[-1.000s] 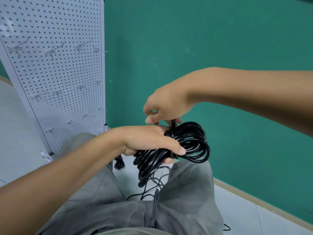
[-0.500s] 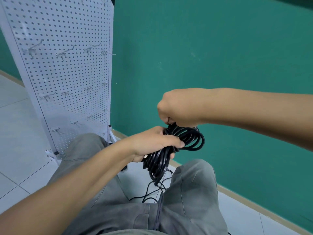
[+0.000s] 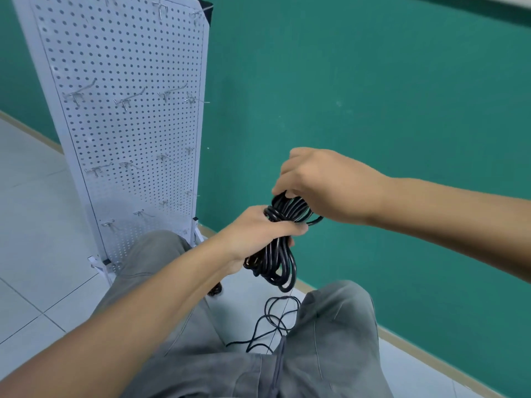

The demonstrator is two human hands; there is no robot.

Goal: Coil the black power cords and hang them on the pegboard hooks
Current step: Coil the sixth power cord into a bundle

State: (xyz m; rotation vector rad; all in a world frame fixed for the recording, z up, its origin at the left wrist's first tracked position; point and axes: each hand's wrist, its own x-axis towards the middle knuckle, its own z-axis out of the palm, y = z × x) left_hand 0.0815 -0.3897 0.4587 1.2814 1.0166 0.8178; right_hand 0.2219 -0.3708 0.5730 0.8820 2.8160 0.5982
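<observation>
behind coiled cord [image 3: 283, 255]: pegboard [image 3: 126, 133], bare hooks [image 3: 130, 99].

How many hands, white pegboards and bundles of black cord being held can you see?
Hands: 2 (left hand, right hand)
Black cord bundle held in both hands: 1
White pegboard: 1
Total: 4

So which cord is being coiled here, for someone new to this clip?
Right of the white pegboard, before the green wall, both hands meet. The coiled black power cord is the thick bundle the left hand grips and the right hand holds on top, unlike the thin loose cable on the floor.
</observation>
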